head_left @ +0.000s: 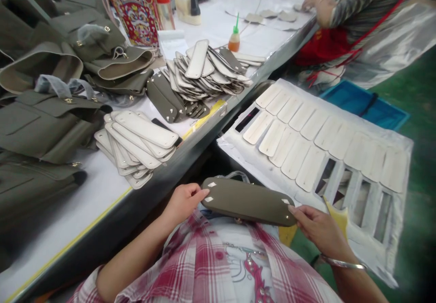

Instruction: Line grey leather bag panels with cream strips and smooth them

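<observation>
An olive-green bag base panel (247, 201), long with rounded corners and small diamond-shaped pale marks near its ends, is stretched between my hands above my lap. My left hand (184, 201) pinches its left end between thumb and fingers. At the opposite end, my right hand (315, 226) grips the right corner. Small metal pieces show along its lower edge, and a clear strap loops behind it. On the table to the left lies a fanned stack of white-backed panels (136, 144). Farther back is a larger heap of similar panels (204, 71), some green side up.
Olive bags (44, 121) crowd the table's left side. A glue bottle (234, 39) with a green tip stands behind the heap. To my right, a white-covered board (282, 89) carries rows of pale panels. Beyond it are a blue crate (368, 105) and a co-worker's arm (357, 3).
</observation>
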A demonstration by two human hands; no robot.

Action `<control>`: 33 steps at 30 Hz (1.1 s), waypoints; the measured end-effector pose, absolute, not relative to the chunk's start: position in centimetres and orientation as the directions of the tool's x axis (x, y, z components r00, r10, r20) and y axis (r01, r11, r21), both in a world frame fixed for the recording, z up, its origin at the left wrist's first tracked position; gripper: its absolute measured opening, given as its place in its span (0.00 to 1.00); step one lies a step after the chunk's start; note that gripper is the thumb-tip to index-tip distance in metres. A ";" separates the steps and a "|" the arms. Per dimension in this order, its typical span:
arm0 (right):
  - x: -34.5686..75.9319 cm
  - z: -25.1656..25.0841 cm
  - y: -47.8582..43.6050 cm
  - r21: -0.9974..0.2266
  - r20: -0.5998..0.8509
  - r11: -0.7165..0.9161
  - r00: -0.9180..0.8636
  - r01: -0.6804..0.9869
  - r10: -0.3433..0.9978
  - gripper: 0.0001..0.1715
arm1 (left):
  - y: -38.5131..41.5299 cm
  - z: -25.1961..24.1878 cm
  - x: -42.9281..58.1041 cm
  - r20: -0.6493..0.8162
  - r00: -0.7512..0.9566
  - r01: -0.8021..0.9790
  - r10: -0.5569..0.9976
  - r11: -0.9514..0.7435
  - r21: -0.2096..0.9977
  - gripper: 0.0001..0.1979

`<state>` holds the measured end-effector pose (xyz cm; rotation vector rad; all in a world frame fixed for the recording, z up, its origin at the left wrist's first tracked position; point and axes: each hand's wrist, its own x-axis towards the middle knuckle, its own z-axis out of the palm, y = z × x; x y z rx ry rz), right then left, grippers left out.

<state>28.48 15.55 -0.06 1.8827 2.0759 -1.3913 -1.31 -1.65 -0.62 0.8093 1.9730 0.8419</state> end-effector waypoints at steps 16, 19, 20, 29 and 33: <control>29.5 -0.2 16.5 -0.627 -0.441 -0.002 -0.352 0.779 0.826 0.21 | 5.4 0.7 4.2 0.123 -0.005 0.908 0.992 -0.047 0.417 0.26; 29.9 -0.4 16.5 -0.649 -0.436 -0.016 -0.355 0.760 0.827 0.18 | 8.9 -0.5 9.7 0.112 0.282 0.851 0.953 -0.303 0.430 0.38; 30.0 -0.5 16.5 -0.653 -0.433 -0.013 -0.359 0.757 0.827 0.18 | 9.8 -1.0 11.1 0.079 0.318 0.843 0.945 -0.319 0.433 0.40; 31.0 -0.6 17.6 -0.690 -0.434 0.028 -0.445 0.723 0.784 0.17 | 11.7 -1.9 13.1 -0.041 0.332 0.861 0.942 -0.286 0.420 0.36; 31.2 -0.2 17.8 -0.672 -0.414 0.105 -0.489 0.733 0.768 0.18 | 11.8 -1.8 13.5 -0.029 0.328 0.864 0.944 -0.288 0.414 0.33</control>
